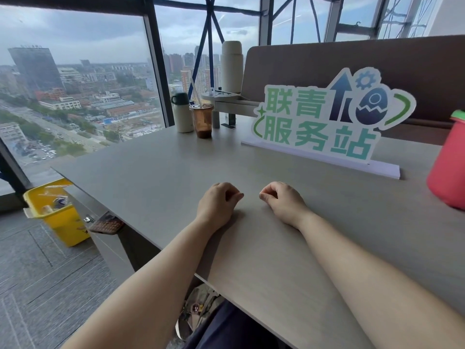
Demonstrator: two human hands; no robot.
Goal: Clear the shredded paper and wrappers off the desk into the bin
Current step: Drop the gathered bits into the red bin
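Your left hand (219, 205) and right hand (283, 202) rest side by side on the tabletop (176, 159), fingers loosely curled, holding nothing. No shredded paper or wrappers show on it, so the clearing looks finished. All that seems left is a check behind the sign (322, 117) for strays. The yellow bin (65, 222) stands on the floor to your left, with wrappers and scraps inside. The plastic cup (202, 119) holds a little dark drink, and the pink tub (448, 172) hides its contents.
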